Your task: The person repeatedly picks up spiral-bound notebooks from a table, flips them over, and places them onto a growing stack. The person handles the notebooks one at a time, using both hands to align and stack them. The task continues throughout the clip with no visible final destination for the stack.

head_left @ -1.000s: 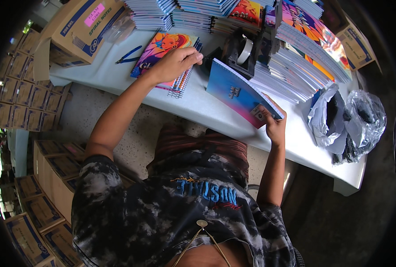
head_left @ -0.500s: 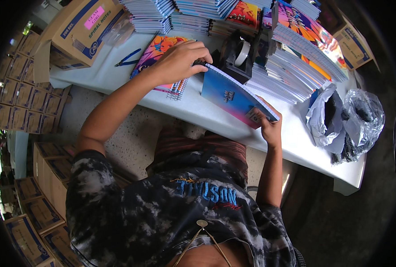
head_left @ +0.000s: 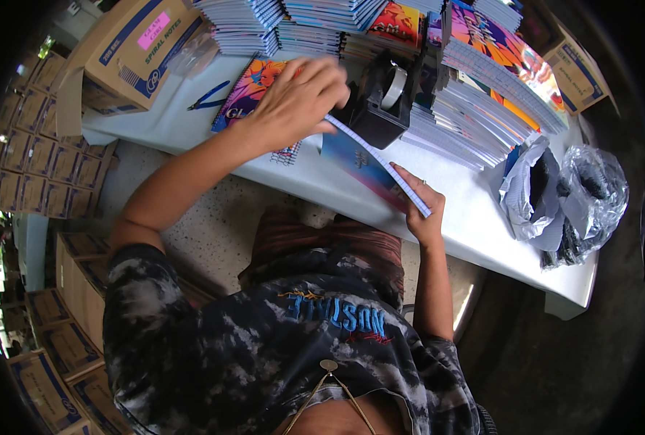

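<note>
A thin notebook (head_left: 366, 165) with a blue-to-pink cover is held slanting over the table's near edge, its white punched edge turned up. My right hand (head_left: 424, 206) grips its right end, thumb on one side and fingers on the other. At the notebook's upper left corner is my left hand (head_left: 300, 101), its fingers curled in and blurred by motion. Whatever lies between those fingertips is hidden. Under my left wrist lies a colourful spiral notebook (head_left: 239, 101), partly covered by the hand and arm. A black tape dispenser (head_left: 382, 109) stands just beyond the held notebook.
Tall stacks of notebooks (head_left: 474, 109) line the table's far side. Blue-handled pliers (head_left: 210, 98) lie at the left beside a cardboard box (head_left: 123, 61). Plastic bags with black contents (head_left: 583, 196) sit at the right end. More cartons (head_left: 54, 167) are piled at far left.
The notebook has turned so its punched edge faces up and less cover shows. My right hand has shifted left and slightly down with it. My left hand has lifted slightly at the corner.
</note>
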The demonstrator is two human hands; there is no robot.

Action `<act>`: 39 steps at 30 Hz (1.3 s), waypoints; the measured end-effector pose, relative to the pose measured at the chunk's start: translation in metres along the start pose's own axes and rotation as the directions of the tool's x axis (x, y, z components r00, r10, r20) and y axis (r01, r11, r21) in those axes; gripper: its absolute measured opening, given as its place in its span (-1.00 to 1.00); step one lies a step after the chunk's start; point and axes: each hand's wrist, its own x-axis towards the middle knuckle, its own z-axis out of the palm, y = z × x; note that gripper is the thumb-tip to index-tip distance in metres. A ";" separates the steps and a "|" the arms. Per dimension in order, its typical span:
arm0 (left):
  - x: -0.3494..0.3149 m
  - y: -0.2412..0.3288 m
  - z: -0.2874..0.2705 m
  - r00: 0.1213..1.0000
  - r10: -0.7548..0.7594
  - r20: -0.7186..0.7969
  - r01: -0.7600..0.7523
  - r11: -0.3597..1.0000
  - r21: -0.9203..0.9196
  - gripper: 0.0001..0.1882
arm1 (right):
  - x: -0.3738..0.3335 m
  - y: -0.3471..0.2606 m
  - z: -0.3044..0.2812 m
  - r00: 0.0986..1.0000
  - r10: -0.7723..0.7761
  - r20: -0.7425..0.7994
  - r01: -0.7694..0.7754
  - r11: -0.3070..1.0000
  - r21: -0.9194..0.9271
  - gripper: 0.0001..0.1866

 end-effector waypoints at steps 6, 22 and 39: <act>-0.085 0.049 0.120 0.994 0.057 -0.095 -0.043 0.988 0.146 0.13 | -0.006 -0.008 0.011 1.000 -0.005 -0.031 0.003 0.999 -0.044 -0.56; -0.062 0.031 0.129 0.839 -0.226 -0.494 0.252 0.968 -0.015 0.13 | -0.008 -0.011 0.025 0.978 -0.209 0.025 0.209 0.978 -0.006 -0.62; -0.043 0.059 0.090 0.794 -0.096 -0.601 0.069 0.995 -0.067 0.00 | -0.005 -0.015 0.035 0.982 -0.178 0.062 0.176 0.984 0.036 -0.52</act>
